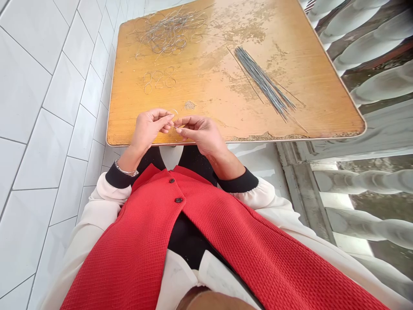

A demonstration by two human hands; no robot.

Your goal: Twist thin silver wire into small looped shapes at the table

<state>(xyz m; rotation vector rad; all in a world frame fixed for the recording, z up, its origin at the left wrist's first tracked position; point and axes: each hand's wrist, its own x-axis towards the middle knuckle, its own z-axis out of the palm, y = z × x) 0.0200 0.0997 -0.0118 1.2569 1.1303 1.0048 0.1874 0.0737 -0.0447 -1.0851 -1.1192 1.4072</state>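
My left hand [151, 126] and my right hand [202, 132] meet over the table's near edge, thumbs and fingertips pinched close together. Between them runs a thin wire [174, 113], bent into a curve that rises above the fingertips. Both hands grip it; the fingers cover most of its length. Just beyond lies a little heap of tiny pieces [189, 105], too small to make out. Farther up the table are several small wire loops [159, 80], bent in rounded shapes.
A tangled pile of bent wires [172, 32] covers the table's far left. To the right lies a bundle of straight wires [263, 79], a few strays beside it. The worn wooden table [206, 82] stands between a white tiled wall [48, 112] and a balustrade [380, 86].
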